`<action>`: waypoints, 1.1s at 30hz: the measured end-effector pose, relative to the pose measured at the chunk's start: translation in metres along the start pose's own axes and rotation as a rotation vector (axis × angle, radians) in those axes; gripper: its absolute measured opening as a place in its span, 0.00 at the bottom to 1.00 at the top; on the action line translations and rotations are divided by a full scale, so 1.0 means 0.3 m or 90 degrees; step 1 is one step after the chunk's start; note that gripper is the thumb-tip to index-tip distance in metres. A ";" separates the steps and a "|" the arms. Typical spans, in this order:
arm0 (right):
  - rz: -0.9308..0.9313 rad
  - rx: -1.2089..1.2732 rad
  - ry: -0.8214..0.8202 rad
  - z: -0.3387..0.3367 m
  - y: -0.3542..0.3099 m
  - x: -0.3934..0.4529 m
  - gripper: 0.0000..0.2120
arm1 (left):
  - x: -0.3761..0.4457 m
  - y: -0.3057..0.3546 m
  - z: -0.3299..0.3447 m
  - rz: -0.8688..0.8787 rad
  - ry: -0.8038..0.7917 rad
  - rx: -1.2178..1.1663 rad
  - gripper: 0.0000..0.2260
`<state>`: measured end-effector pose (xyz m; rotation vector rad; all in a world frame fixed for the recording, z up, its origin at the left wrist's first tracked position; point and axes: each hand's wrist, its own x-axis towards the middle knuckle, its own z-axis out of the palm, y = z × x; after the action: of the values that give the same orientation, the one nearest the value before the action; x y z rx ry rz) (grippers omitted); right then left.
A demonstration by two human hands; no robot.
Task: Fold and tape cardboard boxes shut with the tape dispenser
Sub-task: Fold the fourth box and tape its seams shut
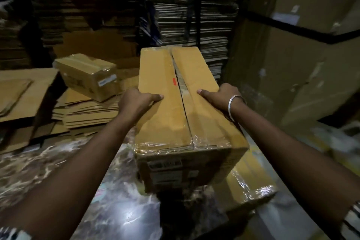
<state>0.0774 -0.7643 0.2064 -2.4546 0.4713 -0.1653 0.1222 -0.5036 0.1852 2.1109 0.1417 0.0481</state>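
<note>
While the long cardboard box (185,107) lies ahead with its long axis running near to far, its side edges are gripped by the left hand (136,101) and right hand (220,97), thumbs pressed on the flaps either side of the untaped centre seam (180,85).

Dim storeroom, flattened cardboard stacks (187,6) behind, large cartons (292,54) right, glossy floor (116,210)
</note>
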 end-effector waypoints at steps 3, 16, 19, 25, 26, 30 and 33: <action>0.044 0.000 0.030 -0.056 0.129 0.051 0.29 | 0.021 0.063 0.158 0.019 -0.026 -0.007 0.27; 0.167 0.032 0.091 -0.166 0.692 0.222 0.28 | -0.008 0.089 0.798 0.002 -0.143 -0.024 0.28; 0.160 0.020 0.048 -0.154 0.844 0.301 0.28 | -0.035 0.079 0.939 -0.006 -0.135 -0.009 0.30; 0.144 0.017 -0.050 -0.062 1.126 0.419 0.32 | -0.088 0.004 1.166 -0.097 -0.188 -0.020 0.34; 0.136 0.015 -0.063 -0.041 1.166 0.433 0.34 | -0.094 -0.019 1.190 -0.112 -0.195 -0.031 0.31; 0.125 0.006 -0.103 0.041 1.267 0.471 0.34 | -0.116 -0.113 1.254 -0.146 -0.221 -0.089 0.34; 0.123 -0.002 -0.133 0.105 1.302 0.479 0.28 | -0.118 -0.181 1.282 -0.176 -0.211 -0.108 0.38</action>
<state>0.1035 -1.0892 -0.0541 -2.3792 0.6112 0.1712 0.1180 -0.8073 -0.0595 1.8835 0.2204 -0.4365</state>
